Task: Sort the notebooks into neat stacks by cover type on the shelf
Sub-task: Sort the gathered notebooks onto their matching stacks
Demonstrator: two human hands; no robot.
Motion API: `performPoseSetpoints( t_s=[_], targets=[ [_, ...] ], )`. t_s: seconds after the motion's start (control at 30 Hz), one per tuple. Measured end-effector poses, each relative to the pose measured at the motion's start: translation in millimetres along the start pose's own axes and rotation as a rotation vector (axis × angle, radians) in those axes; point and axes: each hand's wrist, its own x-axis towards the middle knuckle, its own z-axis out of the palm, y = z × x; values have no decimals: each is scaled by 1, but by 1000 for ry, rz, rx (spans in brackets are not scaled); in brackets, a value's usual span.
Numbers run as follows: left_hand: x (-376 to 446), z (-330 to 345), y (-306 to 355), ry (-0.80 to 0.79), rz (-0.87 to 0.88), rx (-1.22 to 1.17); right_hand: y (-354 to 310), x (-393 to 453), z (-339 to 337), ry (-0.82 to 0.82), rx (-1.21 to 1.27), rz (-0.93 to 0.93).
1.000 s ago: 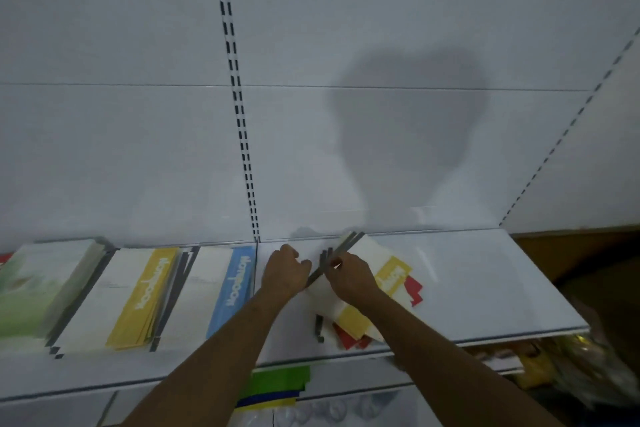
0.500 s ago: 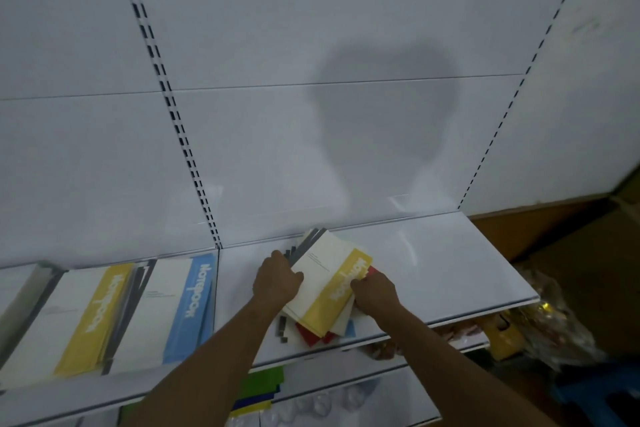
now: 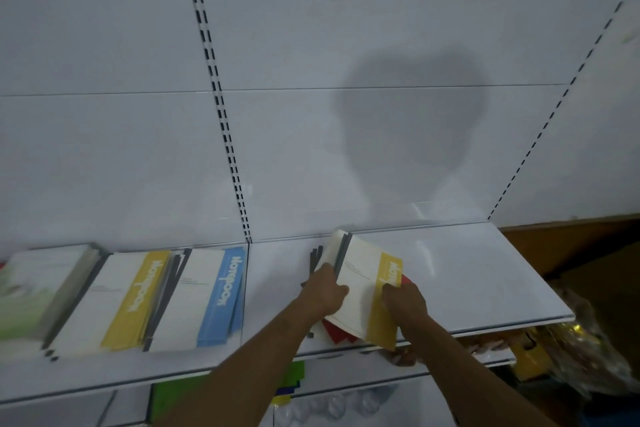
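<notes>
Gripping a yellow notebook [image 3: 360, 291] from both sides: left hand [image 3: 325, 291] curled on its spine edge, right hand [image 3: 403, 300] pinching its yellow band. Beneath the fingers, red notebooks [image 3: 337, 331] on shelf [image 3: 467, 274]; left of them, blue stack [image 3: 204, 298], yellow stack [image 3: 117, 302].

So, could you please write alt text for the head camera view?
Both hands, left hand and right hand, grip a yellow-striped notebook atop a messy pile on a white shelf. Sorted yellow stack and blue stack lie leftward.
</notes>
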Motion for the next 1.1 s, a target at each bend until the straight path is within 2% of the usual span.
performPoseSetpoints(
  t_s=[0.27, 0.47, 0.6, 0.73, 0.93, 1.1],
  targets=[
    [-14, 30, -1, -70, 62, 90, 26, -5, -17, 101, 9, 145],
    [-35, 33, 9, 8, 78, 6, 24, -18, -27, 59, 94, 95],
    [-56, 22, 14, 133, 21, -98, 3, -25, -33, 6, 89, -40],
    [-89, 0, 1, 338, -72, -251, -19, -40, -4, -70, 91, -212],
    [-177, -31, -67, 614, -294, -311, -38, -116, 87, -377, 45, -386],
    [-258, -61, -127, 813, -371, -417, -70, -194, 149, -597, -50, -583]
  ],
)
